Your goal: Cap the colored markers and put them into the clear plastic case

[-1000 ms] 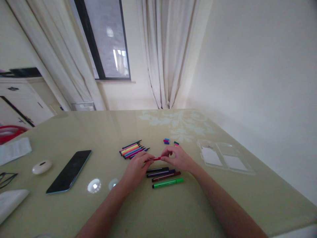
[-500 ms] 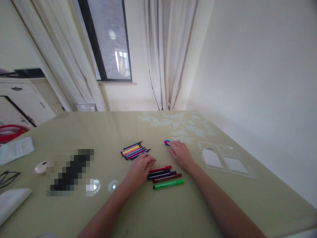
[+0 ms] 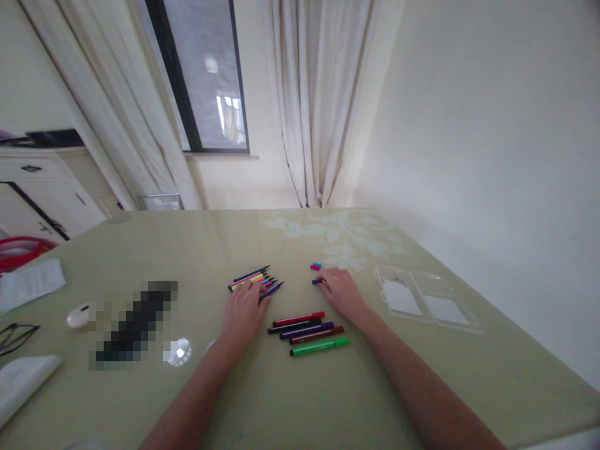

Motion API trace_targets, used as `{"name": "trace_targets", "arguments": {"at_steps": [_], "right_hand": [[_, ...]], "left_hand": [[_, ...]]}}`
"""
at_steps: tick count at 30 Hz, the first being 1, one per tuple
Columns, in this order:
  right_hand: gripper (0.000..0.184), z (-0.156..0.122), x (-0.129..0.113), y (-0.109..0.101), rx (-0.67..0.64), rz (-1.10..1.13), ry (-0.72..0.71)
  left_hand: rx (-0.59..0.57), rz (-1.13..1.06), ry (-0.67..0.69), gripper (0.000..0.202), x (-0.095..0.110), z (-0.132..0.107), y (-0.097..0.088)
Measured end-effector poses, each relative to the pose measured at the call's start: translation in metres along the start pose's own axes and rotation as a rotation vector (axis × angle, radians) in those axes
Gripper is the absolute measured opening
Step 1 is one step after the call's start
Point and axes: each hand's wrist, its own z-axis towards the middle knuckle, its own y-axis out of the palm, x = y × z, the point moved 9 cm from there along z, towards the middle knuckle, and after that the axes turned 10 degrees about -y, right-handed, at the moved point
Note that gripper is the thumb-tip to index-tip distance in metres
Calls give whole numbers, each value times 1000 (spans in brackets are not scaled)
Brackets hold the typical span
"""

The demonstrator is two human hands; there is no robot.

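1. The left hand [image 3: 244, 309] is lying palm down over the near end of the bundle of uncapped pens [image 3: 255, 279], fingers spread loosely and touching the pens; whether it is gripping one, I cannot tell.
2. A dark blue pen [image 3: 272, 289] is sticking out to the right from under the left hand's fingers, angled toward the far right.
3. The right hand [image 3: 342, 292] is resting on the table [image 3: 300, 400], fingers curled, its fingertips touching a small blue cap [image 3: 317, 282]; whether it is pinching the cap, I cannot tell.
4. Two more loose caps [image 3: 316, 266], one blue and one pink, are lying just beyond that, a little farther away.
5. Between the two hands, on the near side, a row of capped pens is lying side by side: a red pen [image 3: 300, 319] farthest, then a black one, a purple one, a dark red one, and a green pen [image 3: 319, 347] nearest.
6. To the right, a clear plastic case [image 3: 424, 300] is lying open and flat, well apart from the right hand.
7. Far left, a white oval object [image 3: 76, 317] and a pair of glasses [image 3: 14, 336] are sitting on the table.
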Motion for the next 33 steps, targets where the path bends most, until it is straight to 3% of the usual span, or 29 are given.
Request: {"name": "trace_targets", "arguments": {"at_steps": [10, 15, 33], "right_hand": [[14, 2, -35, -31, 175, 441, -116], [14, 2, -44, -41, 216, 478, -139], [13, 1, -50, -45, 251, 545, -194]], "left_hand": [[42, -355, 90, 12, 14, 0, -10], [77, -392, 139, 16, 17, -1, -14], [89, -429, 206, 14, 26, -6, -16]]}}
